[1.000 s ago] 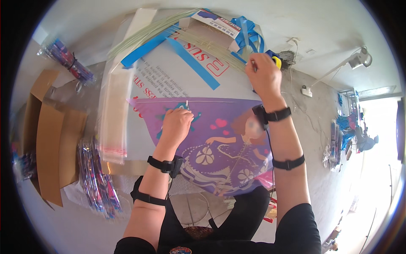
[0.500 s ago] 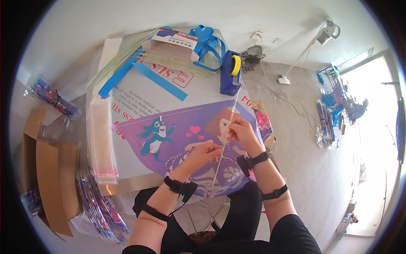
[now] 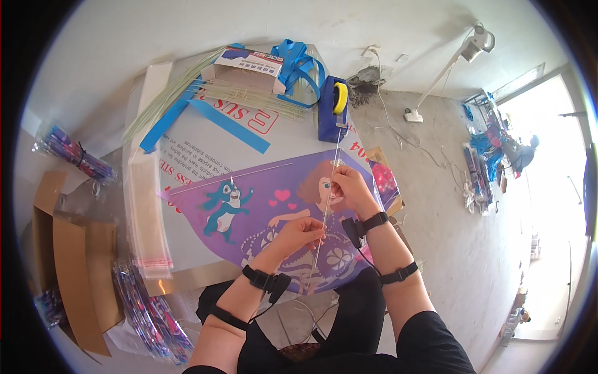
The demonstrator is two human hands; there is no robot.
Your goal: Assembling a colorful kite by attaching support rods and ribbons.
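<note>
A purple kite sheet, printed with a blue rabbit-like figure and a girl in a gown, lies across the table in front of me. A thin pale rod runs lengthwise over it. My left hand is closed in a pinch on this rod over the gown. Farther up, near the printed face, my right hand pinches the same rod. Beyond the kite's far tip stands a blue tape dispenser with a yellow roll core. Another thin rod lies along the kite's upper left edge.
Long pale rods, blue strips and an opened small box lie at the table's back. Clear plastic sleeves line its left side. Left of the table are a cardboard box and bundled packages.
My left hand has slid slightly toward me along the rod. My right hand stays near the printed face. The whole view has shifted a little.
</note>
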